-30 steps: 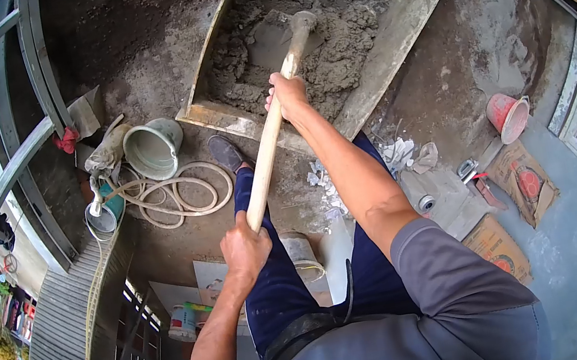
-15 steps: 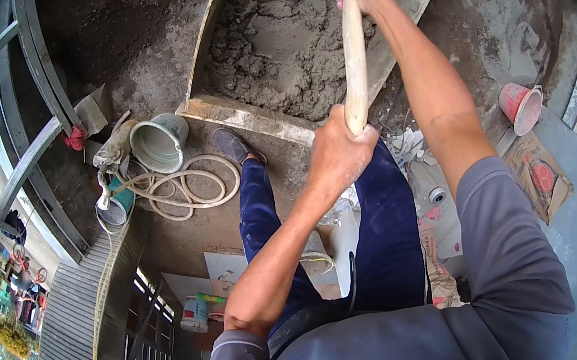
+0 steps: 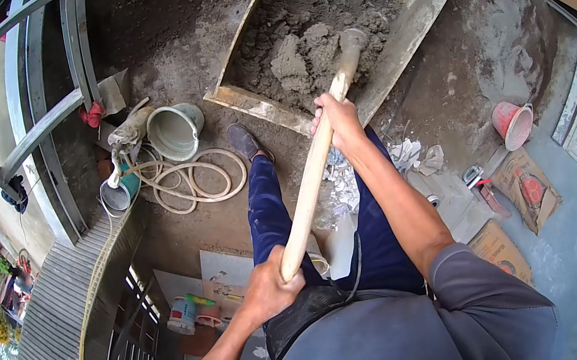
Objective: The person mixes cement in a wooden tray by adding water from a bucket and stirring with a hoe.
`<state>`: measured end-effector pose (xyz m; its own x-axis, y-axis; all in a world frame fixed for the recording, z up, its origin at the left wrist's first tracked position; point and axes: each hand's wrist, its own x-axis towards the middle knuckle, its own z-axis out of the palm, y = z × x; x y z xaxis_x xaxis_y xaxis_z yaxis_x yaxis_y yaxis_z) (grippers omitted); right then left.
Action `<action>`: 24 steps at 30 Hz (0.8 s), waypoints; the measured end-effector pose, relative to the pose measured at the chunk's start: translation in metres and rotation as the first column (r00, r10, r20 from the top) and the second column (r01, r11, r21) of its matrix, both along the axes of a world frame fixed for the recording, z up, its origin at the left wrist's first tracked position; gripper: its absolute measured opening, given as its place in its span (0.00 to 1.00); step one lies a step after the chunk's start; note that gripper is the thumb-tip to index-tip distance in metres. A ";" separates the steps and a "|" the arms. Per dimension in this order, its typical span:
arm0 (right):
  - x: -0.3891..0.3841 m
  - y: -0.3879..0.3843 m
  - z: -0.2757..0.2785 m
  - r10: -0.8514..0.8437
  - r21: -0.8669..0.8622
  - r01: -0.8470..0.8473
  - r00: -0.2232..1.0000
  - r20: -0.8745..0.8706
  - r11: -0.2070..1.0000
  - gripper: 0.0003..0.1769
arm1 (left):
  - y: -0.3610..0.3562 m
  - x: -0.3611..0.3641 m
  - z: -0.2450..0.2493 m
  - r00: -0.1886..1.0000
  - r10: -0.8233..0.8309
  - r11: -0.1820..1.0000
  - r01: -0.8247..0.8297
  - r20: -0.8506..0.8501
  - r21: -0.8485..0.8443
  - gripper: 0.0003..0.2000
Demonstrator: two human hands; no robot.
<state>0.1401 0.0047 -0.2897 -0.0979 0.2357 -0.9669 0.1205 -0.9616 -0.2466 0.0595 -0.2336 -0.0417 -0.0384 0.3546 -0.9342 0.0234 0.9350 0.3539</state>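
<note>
I hold a long wooden hoe handle [image 3: 309, 188] with both hands. My left hand [image 3: 271, 283] grips its near end close to my waist. My right hand [image 3: 339, 116] grips it higher up, near the metal socket [image 3: 351, 42]. The blade is sunk in the grey wet mortar [image 3: 306, 32] inside a wooden mixing box [image 3: 402, 35] on the ground in front of me. My legs in dark blue trousers [image 3: 268, 210] stand at the box's near corner.
A grey bucket [image 3: 176, 132] and a coiled hose [image 3: 189, 181] lie to the left, by a metal railing [image 3: 47, 129]. A red bucket [image 3: 513, 124], cement bags [image 3: 530, 189] and paper scraps [image 3: 407, 156] lie to the right. Small cans [image 3: 185, 315] sit below left.
The hoe was reaching to the far side of the box half a second ago. I have pulled it back toward me, dragging mortar to the near side; both hands came closer to my body.
</note>
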 end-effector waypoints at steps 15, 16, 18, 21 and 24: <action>-0.025 -0.110 0.109 -0.065 0.180 0.079 0.995 -0.080 0.981 0.08 | -0.202 -0.042 -0.046 0.913 -0.125 0.942 0.232 -0.388 0.244 0.10; -0.027 -0.105 0.107 -0.064 0.142 0.073 0.996 -0.065 0.987 0.08 | -0.186 -0.040 -0.024 0.933 -0.143 0.964 0.207 -0.332 0.166 0.10; -0.028 -0.093 0.071 -0.063 0.078 0.065 0.998 -0.029 0.995 0.10 | -0.149 -0.028 -0.025 0.941 -0.170 0.979 0.196 -0.294 0.063 0.10; -0.023 -0.051 -0.088 -0.094 0.063 0.090 0.994 0.061 0.994 0.10 | -0.060 -0.002 -0.113 0.920 -0.167 0.981 0.189 -0.355 0.030 0.10; -0.003 -0.002 -0.141 0.018 0.070 -0.027 0.992 0.128 0.997 0.09 | -0.008 0.047 -0.152 0.902 -0.166 0.982 0.187 -0.399 0.015 0.11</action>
<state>0.1368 0.0026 -0.4303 0.0183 0.3034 -0.9527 0.1770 -0.9388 -0.2956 0.1067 -0.2419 -0.1938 -0.3318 0.4366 -0.8362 0.3336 0.8835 0.3289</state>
